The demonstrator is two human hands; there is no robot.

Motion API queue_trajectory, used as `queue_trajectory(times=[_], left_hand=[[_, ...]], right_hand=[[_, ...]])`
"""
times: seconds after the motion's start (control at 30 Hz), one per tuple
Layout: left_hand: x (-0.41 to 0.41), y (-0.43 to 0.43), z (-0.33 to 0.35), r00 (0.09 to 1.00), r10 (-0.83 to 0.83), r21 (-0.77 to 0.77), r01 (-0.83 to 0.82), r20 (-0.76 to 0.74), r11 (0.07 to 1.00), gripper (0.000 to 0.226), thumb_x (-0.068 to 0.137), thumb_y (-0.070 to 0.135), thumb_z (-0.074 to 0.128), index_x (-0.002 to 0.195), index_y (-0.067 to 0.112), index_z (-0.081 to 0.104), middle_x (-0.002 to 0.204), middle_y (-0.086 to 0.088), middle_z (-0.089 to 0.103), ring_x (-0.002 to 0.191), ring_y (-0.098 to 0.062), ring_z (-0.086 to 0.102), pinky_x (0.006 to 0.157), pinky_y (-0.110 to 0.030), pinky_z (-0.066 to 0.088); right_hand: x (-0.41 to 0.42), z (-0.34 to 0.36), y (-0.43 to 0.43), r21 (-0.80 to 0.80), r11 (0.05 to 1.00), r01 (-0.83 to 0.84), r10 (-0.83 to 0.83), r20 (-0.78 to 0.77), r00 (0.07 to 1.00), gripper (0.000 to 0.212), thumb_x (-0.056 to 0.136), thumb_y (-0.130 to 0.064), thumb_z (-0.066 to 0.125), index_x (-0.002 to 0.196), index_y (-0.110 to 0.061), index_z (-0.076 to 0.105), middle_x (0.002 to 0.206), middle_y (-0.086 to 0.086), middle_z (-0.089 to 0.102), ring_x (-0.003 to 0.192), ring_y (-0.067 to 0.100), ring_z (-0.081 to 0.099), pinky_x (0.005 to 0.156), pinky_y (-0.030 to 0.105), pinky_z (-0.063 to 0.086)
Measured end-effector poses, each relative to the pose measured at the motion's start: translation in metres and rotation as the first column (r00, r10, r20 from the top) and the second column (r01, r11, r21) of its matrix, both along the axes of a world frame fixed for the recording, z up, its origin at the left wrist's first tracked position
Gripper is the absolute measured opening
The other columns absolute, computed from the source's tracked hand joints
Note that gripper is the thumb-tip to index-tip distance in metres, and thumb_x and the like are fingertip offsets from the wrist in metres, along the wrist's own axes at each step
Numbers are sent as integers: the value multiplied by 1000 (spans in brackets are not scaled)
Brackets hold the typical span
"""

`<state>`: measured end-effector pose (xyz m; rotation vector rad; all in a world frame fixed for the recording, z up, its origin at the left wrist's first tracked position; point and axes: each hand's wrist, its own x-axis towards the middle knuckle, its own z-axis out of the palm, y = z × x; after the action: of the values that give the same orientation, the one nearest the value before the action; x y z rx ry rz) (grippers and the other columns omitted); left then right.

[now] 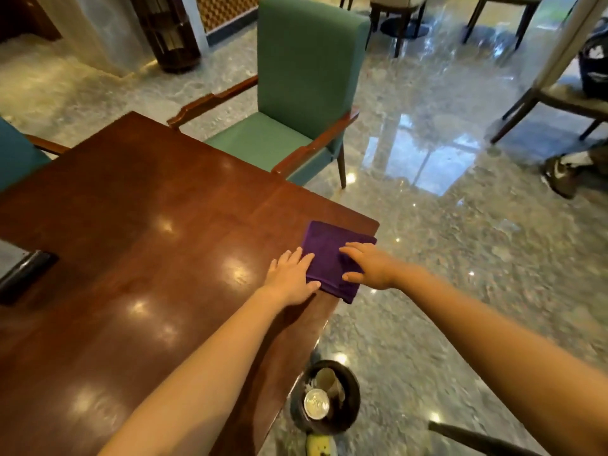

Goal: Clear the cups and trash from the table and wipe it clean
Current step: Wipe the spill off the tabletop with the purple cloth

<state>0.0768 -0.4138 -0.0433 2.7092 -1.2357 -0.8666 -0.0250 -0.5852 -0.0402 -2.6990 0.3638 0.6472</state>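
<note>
Polished dark wood fills the view under my arms: the table [131,225] runs away to my left, its glossy top throwing back spots of ceiling light, and its near right corner sits just beyond my fingers. On that corner lies the folded purple cloth [329,255], squared up with the edge, one fold drooping slightly over the rim below my right hand. My left hand [291,278] lies flat and open, palm down on the wood, with its fingertips and thumb resting on the cloth's left edge; it grips nothing. My right hand [371,264] is also spread open, palm down, pressing on the right half of the cloth, thumb pointing back toward my left hand, fingers not curled around anything. The cloth lies between and under both hands. Below my right forearm, on the marble floor beside the table edge, stands a dark round bin [348,409] holding a paper cup [329,380] and a lidded cup [316,404]. Beyond my hands, a green armchair [296,93] is drawn up to the far side of the table. Far to my left, a dark flat object [26,274] rests on the tabletop; I cannot tell what it is.
</note>
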Motion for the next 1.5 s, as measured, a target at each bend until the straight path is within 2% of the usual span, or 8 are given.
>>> queue_trajectory(times=[0.23, 0.37, 0.73, 0.9, 1.0, 1.2, 1.37, 1.5], left_hand=[[10, -33, -26, 967, 239, -257, -253, -86, 932, 64, 89, 33, 55, 142, 11, 28, 147, -14, 33, 136, -30, 28, 112, -38, 25], [19, -54, -24, 913, 385, -316, -408, -135, 856, 65, 85, 24, 62, 140, 14, 30, 138, -16, 39, 127, -34, 38, 105, -40, 34], [24, -49, -27, 983, 174, -265, -181, -51, 947, 65, 82, 25, 67, 138, 24, 35, 125, -12, 40, 118, -31, 42, 100, -37, 39], [22, -49, -21, 908, 344, -296, -406, -241, 864, 89, 74, 19, 76, 145, 18, 22, 139, -12, 37, 126, -28, 42, 102, -32, 36], [25, -45, -14, 840, 408, -288, -515, -358, 807, 80, 72, 11, 75, 140, 17, 33, 141, -9, 44, 127, -25, 44, 99, -29, 38], [40, 2, 9, 853, 435, -401, -520, -288, 754, 64, 77, 12, 69, 134, 23, 42, 139, -4, 46, 122, -22, 48, 90, -23, 37], [47, 68, 25, 843, 511, -465, -524, -166, 714, 67, 76, 17, 73, 135, 27, 41, 142, -9, 26, 129, -26, 35, 104, -30, 35], [54, 122, 31, 824, 567, -506, -486, 8, 713, 42, 78, 18, 71, 118, 19, 59, 149, -7, 22, 137, -24, 27, 109, -32, 28]], right_hand=[[-1, -37, -5, -45, 996, 73, -53, 351, 935, 48, 87, -22, 60, 132, -14, 47, 138, 7, 45, 122, 30, 42, 102, 39, 39], [0, -40, -4, 6, 990, 144, -134, 400, 907, 52, 84, -23, 64, 133, -13, 47, 134, 7, 47, 120, 26, 44, 101, 35, 40], [17, -40, 3, -56, 960, 275, -221, 452, 864, 22, 91, -12, 51, 109, -6, 63, 112, 10, 61, 103, 27, 51, 85, 38, 46], [12, -38, 5, 92, 941, 327, -328, 489, 808, 20, 90, -10, 52, 107, -9, 62, 109, 7, 65, 104, 24, 53, 80, 38, 48], [14, -33, 10, 182, 925, 334, -379, 499, 779, 19, 91, -12, 52, 107, -13, 62, 105, 6, 65, 102, 22, 55, 79, 37, 49], [47, -10, 33, 212, 964, 163, -253, 529, 810, 21, 90, -15, 54, 108, -17, 64, 107, 3, 67, 105, 20, 55, 85, 29, 42], [91, 23, 71, 179, 982, -62, -44, 537, 842, 21, 89, -15, 54, 108, -18, 63, 108, 3, 65, 105, 20, 55, 87, 29, 42], [124, 46, 111, 80, 963, -256, 172, 551, 817, 21, 88, -14, 54, 107, -16, 64, 106, 5, 66, 107, 23, 54, 86, 34, 42]])
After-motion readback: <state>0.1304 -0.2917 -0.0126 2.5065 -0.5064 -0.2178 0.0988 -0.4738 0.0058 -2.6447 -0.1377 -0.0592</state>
